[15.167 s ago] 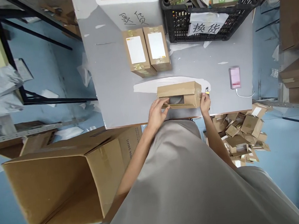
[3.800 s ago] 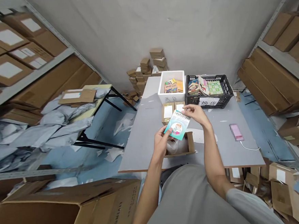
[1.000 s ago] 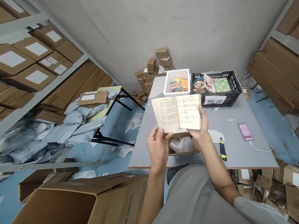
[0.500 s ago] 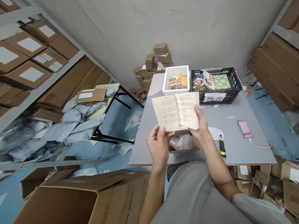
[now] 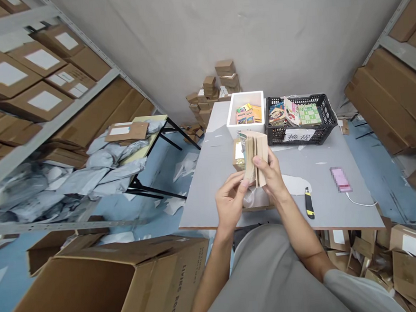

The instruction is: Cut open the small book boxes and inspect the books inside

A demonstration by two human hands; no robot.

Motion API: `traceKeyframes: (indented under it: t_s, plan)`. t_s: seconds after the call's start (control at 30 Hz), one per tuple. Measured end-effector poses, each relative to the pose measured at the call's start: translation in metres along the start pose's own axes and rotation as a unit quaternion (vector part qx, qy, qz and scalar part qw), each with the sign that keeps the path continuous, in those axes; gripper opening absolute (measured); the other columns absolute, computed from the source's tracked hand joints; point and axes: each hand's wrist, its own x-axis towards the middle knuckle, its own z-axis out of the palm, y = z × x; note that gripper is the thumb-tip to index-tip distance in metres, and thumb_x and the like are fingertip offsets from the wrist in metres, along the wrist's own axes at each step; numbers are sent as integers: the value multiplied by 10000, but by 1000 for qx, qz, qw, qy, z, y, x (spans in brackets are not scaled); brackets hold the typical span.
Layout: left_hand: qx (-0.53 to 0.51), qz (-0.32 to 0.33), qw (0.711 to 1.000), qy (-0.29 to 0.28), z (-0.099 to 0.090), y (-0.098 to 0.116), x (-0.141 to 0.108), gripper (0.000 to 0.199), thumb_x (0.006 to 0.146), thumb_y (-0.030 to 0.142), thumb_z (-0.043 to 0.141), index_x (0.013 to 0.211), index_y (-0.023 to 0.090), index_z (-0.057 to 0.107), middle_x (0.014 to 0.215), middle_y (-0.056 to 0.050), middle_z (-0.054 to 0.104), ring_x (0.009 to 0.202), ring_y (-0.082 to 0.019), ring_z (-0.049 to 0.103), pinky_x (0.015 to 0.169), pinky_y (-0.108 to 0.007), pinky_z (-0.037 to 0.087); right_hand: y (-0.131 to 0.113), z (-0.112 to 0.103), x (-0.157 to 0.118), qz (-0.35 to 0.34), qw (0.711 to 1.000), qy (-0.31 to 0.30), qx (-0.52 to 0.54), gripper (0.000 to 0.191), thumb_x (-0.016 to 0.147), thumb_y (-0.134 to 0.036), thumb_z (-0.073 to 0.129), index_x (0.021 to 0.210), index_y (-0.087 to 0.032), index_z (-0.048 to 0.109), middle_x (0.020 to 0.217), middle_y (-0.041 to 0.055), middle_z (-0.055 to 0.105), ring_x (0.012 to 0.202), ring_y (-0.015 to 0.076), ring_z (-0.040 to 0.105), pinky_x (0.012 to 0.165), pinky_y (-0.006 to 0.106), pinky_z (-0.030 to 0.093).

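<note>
A small book is held up over the near part of the grey table, its pages partly fanned. My left hand pinches the book's lower left edge between thumb and fingers. On the other side, my right hand grips the book with the thumb pressed on the pages and the fingers behind. Below the hands sits an open cardboard box with whitish wrapping inside, partly hidden by them. Behind the book, part of a brown package with a white label shows.
Farther back on the table stand a white foam box and a black crate, both holding books. At right lie a yellow-black utility knife and a pink phone on a white cable. A large open carton stands at lower left.
The book has gone from lying wide open to nearly closed with fanned pages. My left hand has moved right, and both hands are closer together.
</note>
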Motion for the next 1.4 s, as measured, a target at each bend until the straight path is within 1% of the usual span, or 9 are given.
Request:
traceKeyframes:
  t_s: [0.13,0.23,0.4,0.5,0.63,0.7,0.8,1.0,1.4]
  plan:
    - [-87,-81,986,117,-7,-6,7,493,871,644,943,1021,185,847,1023,-69,859,841,-185,806,738,-276,701,-3,-8,6,18,999,-3,45,751,865,-829,731,1334,-243,779,1288,115,855,1413,392,722,1170,562,630]
    - [-145,-109,978,107,-11,-7,11,501,837,612,984,1029,176,831,1071,-80,863,797,-135,774,746,-236,691,-6,-13,8,12,998,3,54,717,917,-810,663,1337,-248,805,1319,119,853,1496,384,675,1222,594,596]
    - [-176,-120,973,94,-12,-5,10,492,822,588,1007,1029,180,828,1059,-68,855,780,-112,765,744,-202,688,-10,-13,7,32,993,-3,116,652,867,-733,782,1332,-277,821,1303,88,866,1519,371,661,1252,596,585]
    - [-155,-89,979,95,-10,-6,8,498,849,578,992,1138,219,803,1069,-50,845,802,-126,778,722,-209,690,-10,-12,6,31,989,-14,144,622,859,-712,818,1314,-288,823,1290,76,872,1508,364,675,1256,579,589]
    - [-39,30,994,96,-9,-2,4,386,974,541,888,1231,268,794,1041,-28,800,828,-138,770,679,-214,673,-8,-8,2,4,995,-13,103,633,843,-708,870,1299,-273,811,1332,81,860,1463,367,707,1255,564,586]
    - [39,81,994,61,-7,3,1,315,1042,534,800,1127,234,850,1069,-60,789,881,-153,775,705,-227,670,-4,-4,-1,-22,998,-6,54,621,837,-656,916,1321,-287,794,1411,71,833,1453,351,710,1277,544,564]
    - [100,123,987,0,-3,7,-3,300,1013,499,839,1130,230,905,1059,-69,778,891,-152,768,738,-231,666,1,1,-3,-61,998,4,-28,671,817,-603,970,1386,-314,762,1526,62,776,1470,325,687,1313,522,519]
    - [85,113,990,1,2,7,-4,269,981,433,890,1183,259,922,988,-42,764,860,-131,760,743,-211,669,5,1,-3,-83,992,2,-92,737,832,-622,965,1458,-310,731,1589,94,725,1504,333,650,1328,561,478]
    - [67,83,994,14,7,7,-2,260,959,457,892,1116,254,935,967,-40,761,831,-134,767,730,-220,665,-1,-3,-2,-85,991,-5,-103,762,837,-637,963,1490,-327,722,1621,84,707,1527,327,636,1353,569,460]
